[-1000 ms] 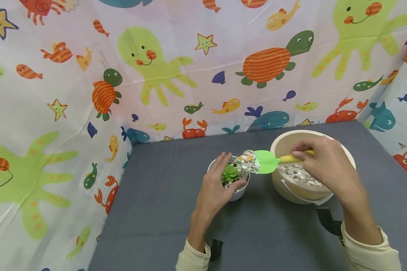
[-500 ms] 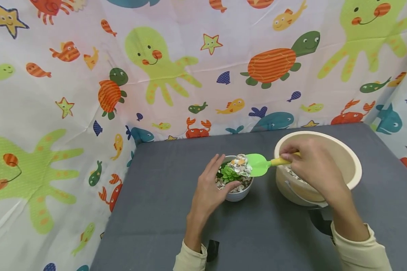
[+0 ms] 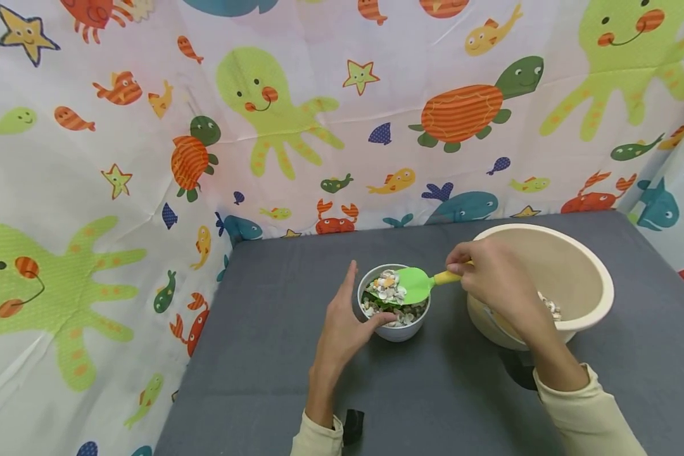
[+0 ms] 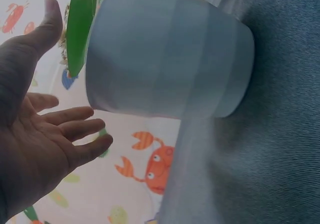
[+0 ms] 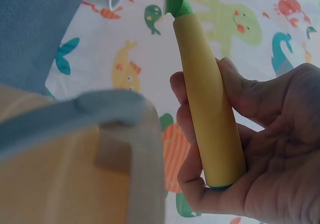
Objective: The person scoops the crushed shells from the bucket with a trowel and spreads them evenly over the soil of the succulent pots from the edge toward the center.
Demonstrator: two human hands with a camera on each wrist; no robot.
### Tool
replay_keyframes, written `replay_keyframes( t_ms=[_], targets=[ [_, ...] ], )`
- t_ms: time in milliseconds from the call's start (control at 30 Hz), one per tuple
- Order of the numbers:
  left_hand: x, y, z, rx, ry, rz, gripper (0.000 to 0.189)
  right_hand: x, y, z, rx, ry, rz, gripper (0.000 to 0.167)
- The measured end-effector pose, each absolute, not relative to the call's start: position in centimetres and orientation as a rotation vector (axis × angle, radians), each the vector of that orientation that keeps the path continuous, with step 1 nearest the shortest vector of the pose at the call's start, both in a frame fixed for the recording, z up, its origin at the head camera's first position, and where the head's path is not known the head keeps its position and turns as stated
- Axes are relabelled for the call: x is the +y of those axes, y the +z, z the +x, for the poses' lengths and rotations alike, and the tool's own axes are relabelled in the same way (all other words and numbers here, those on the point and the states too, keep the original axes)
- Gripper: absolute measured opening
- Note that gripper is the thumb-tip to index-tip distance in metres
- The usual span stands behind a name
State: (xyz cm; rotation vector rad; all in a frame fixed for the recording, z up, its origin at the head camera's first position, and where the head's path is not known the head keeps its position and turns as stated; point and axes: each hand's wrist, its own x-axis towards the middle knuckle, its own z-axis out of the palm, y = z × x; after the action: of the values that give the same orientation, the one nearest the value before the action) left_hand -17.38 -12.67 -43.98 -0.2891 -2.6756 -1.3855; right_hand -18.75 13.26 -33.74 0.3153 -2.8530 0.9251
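My right hand [image 3: 498,278] grips the yellow handle [image 5: 210,104] of a small green toy shovel [image 3: 415,286]. Its blade, heaped with small shells and pebbles [image 3: 386,288], lies over the mouth of a white ribbed flowerpot [image 3: 398,334]. Inside the pot, more pebbles show around a green plant, mostly hidden under the blade. My left hand [image 3: 342,326] stays at the pot's left side, thumb and fingers spread around its rim. In the left wrist view those fingers are extended beside the pot [image 4: 165,54], with the blade's green edge close by the thumb.
A cream bucket [image 3: 604,285] with a handle stands right of the pot, some shells at its bottom; my right forearm passes in front of it. A grey cloth [image 3: 273,354] covers the table. Behind hangs a curtain [image 3: 308,196] printed with sea animals.
My right hand has carried the loaded shovel leftward, from the pot's right edge to over its middle, covering the plant. The left hand has drawn slightly back, its fingers spreading wider.
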Motion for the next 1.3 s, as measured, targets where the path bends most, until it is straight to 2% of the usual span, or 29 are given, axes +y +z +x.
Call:
replay_keyframes(
  t_ms=[133,333,533,833,1067,1300],
  targets=[
    [-12.9,-44.5,-17.7,-2.697,-1.46,-0.247,0.122,12.5,-34.0,-19.0,-2.885,0.912,0.299,0.008],
    [-13.4,-45.0,-19.1,-2.715,-1.528,-0.317,0.13,10.6,-33.9,-19.5,-2.885,0.795,0.32,0.008],
    [-13.8,-45.4,-20.4,-2.811,-1.496,-0.428,0.135,8.0,-33.3,-19.4,-2.875,0.526,0.361,0.017],
    [-13.9,-45.8,-20.3,-2.858,-1.514,-0.45,0.137,5.6,-33.3,-18.5,-2.81,0.101,0.367,0.009],
    [-13.1,-46.1,-19.6,-2.851,-1.512,-0.381,0.126,4.9,-33.1,-18.7,-2.779,0.009,0.35,0.008],
    [-12.8,-46.1,-18.7,-2.791,-1.551,-0.292,0.124,4.5,-33.0,-19.1,-2.801,-0.001,0.338,0.009]
  ],
)
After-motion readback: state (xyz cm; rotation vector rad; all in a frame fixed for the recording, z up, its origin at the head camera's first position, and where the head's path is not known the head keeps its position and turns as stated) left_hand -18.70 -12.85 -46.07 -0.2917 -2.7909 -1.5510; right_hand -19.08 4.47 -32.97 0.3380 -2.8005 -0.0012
